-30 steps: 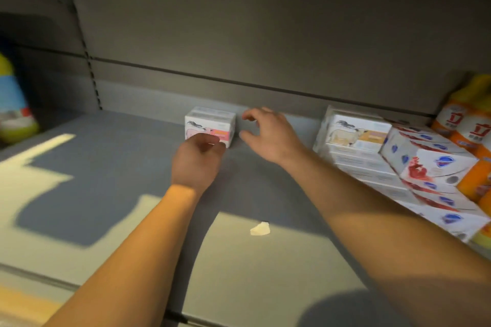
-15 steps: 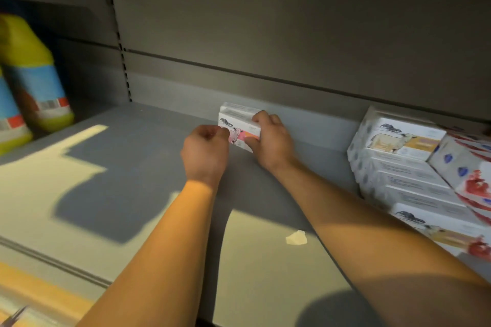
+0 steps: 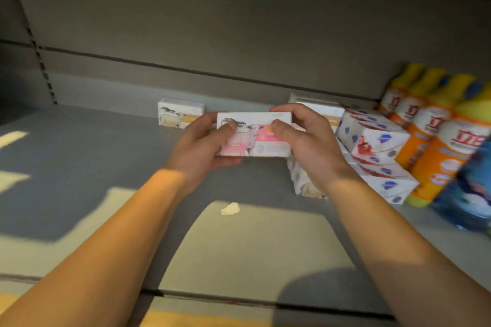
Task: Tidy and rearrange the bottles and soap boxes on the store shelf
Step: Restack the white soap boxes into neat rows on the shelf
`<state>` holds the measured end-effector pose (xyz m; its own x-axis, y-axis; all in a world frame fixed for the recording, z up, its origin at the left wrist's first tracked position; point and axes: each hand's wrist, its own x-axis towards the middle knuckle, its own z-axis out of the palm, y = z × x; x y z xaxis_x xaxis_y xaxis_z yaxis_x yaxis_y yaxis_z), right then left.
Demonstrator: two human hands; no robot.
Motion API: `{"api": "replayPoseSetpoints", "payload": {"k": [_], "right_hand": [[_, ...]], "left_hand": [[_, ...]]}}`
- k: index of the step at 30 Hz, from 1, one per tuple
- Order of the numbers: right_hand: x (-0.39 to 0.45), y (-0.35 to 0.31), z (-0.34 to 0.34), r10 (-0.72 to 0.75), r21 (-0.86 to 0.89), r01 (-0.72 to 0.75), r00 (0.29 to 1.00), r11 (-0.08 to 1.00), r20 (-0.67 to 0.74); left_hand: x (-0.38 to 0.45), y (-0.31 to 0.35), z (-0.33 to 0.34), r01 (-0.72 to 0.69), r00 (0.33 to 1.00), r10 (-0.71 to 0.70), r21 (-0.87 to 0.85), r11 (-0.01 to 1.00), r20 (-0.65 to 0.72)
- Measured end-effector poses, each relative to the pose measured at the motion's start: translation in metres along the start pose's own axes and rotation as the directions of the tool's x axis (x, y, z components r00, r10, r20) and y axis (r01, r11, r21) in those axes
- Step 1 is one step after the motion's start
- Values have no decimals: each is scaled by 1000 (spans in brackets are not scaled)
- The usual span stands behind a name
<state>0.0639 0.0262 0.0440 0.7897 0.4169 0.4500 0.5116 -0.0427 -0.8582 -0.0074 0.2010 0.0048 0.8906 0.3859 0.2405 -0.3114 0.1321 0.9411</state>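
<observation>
Both hands, the left hand (image 3: pixel 202 146) and the right hand (image 3: pixel 305 141), are gripping a white and pink cardboard soap box (image 3: pixel 253 135) by its ends, lifted over the grey metal shelf (image 3: pixel 79 167). It looks like the moving step. Next it probably needs a neat spot beside the white and orange soap box (image 3: pixel 176 113).

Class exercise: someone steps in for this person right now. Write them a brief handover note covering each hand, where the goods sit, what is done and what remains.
Left hand and right hand both grip the pink soap box, lifted off the shelf.
One orange-label soap box stands alone at the back wall. Red-print soap boxes lie tilted in a loose pile on the right, beside the orange bottles.
Done: pink box picked up.
Left: place it, straighten the pile.
</observation>
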Motion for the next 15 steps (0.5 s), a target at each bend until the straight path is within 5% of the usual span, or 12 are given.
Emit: {"api": "replayPoseSetpoints", "payload": {"k": [4, 8, 15], "right_hand": [[-21, 6, -21, 3, -25, -6, 993, 1000, -114], [-30, 18, -25, -42, -96, 27, 986, 995, -161], [-30, 23, -31, -90, -100, 118, 965, 988, 246]], "left_hand": [[-9, -5, 16, 20, 984, -17, -13, 1000, 176], [-11, -10, 23, -3, 987, -1, 26, 1000, 162], [-12, -3, 17, 72, 997, -74, -80, 994, -26]]}}
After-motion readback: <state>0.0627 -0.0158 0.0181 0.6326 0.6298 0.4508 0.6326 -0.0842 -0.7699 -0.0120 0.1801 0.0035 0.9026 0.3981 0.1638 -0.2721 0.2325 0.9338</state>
